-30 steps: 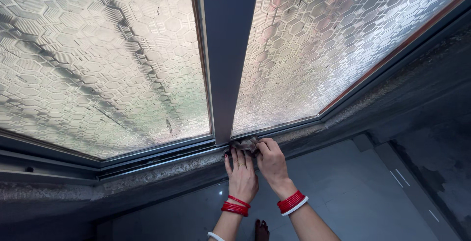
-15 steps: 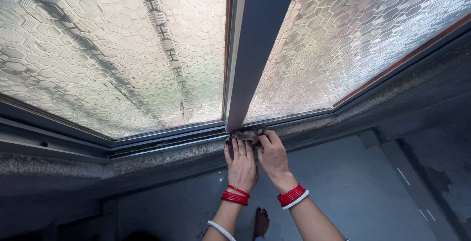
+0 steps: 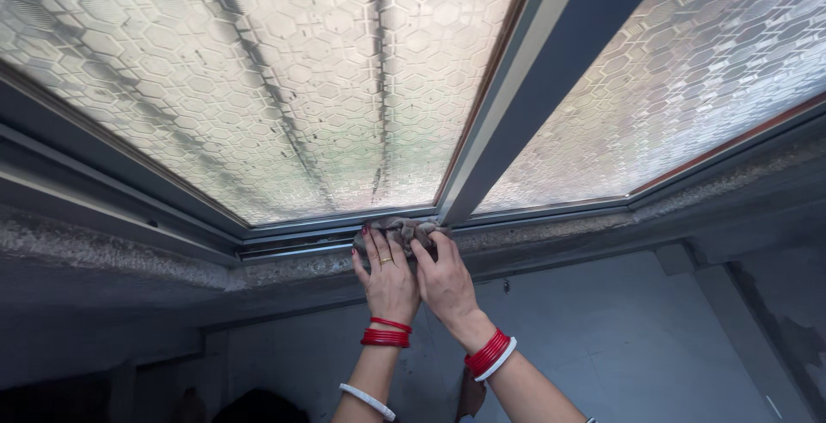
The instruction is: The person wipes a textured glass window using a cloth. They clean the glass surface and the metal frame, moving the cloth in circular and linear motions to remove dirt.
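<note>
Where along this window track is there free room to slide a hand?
The track left of the left hand lies bare. It is crowded at the frame post foot, where both hands, right hand too, press a grey cloth.

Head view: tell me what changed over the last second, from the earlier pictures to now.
Both hands, the left hand and the right hand, slid the grey cloth leftward along the bottom window track, from right of the foot of the dark centre frame bar to its left. The view also tilted. Unchanged: both hands' fingers stay pressed on the cloth, and nothing was let go.
</note>
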